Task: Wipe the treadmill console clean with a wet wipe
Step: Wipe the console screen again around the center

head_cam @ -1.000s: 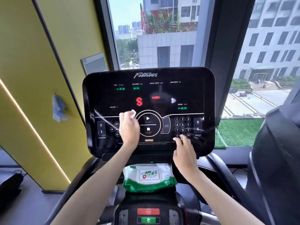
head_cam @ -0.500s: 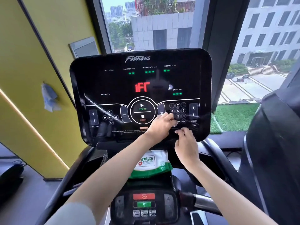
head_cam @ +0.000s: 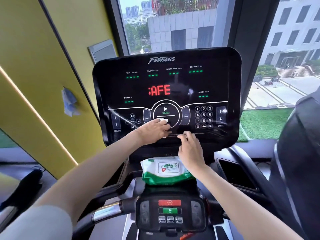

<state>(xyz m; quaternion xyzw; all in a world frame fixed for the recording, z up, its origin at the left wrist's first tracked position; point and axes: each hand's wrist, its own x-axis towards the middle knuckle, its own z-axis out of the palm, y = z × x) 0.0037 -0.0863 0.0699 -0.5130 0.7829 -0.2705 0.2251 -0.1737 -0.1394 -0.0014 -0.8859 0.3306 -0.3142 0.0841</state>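
Wiping glossy black treadmill console: flat left hand presses white wet wipe, loose right hand steadies; numeric keypad probably next.

Pale sleeve, bare forearms
A light grey short sleeve is worn on the left upper arm; forearms are uncovered down to left hand and right hand.
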